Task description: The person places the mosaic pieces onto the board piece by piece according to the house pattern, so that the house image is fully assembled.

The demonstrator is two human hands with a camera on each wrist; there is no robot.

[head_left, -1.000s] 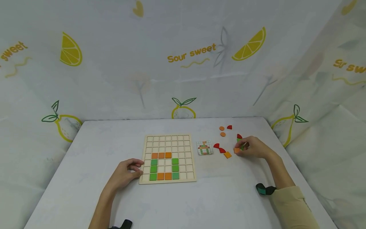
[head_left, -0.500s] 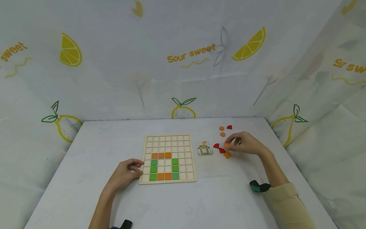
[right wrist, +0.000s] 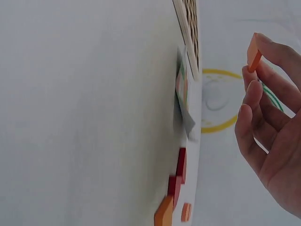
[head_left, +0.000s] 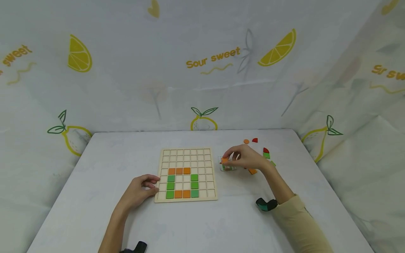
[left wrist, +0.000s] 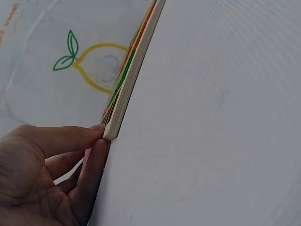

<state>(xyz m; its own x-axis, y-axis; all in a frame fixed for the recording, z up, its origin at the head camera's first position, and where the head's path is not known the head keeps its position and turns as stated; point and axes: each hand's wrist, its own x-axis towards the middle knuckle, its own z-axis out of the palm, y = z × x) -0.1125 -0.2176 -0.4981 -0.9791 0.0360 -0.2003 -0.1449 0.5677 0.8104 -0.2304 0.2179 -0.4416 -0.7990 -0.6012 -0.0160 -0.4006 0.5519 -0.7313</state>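
A wooden grid board (head_left: 214, 175) lies on the table with orange and green square tiles (head_left: 171, 186) in several cells. At its left edge rests my left hand (head_left: 137, 191), thumb and fingertips touching the side; in the left wrist view the thumb tip is by the board's corner (left wrist: 112, 132). My right hand (head_left: 248, 157) pinches an orange square tile (right wrist: 254, 52) between thumb and fingers, raised above the table. In the head view this hand overlaps the small pattern card (head_left: 227, 168), which lies right of the board.
Right of the card are red quarter-circle pieces (right wrist: 174, 190) and an orange square tile (head_left: 252, 171). Farther back lie an orange disc (head_left: 246, 141) and a red quarter-circle (head_left: 255, 140). Red and green pieces (head_left: 266, 153) lie beyond the right forearm. A printed white cloth (head_left: 142, 88) stands behind the table.
My right hand has picked up the orange square tile from among the loose pieces at the right and carried it left, over the pattern card. The left hand stays at the board's edge.
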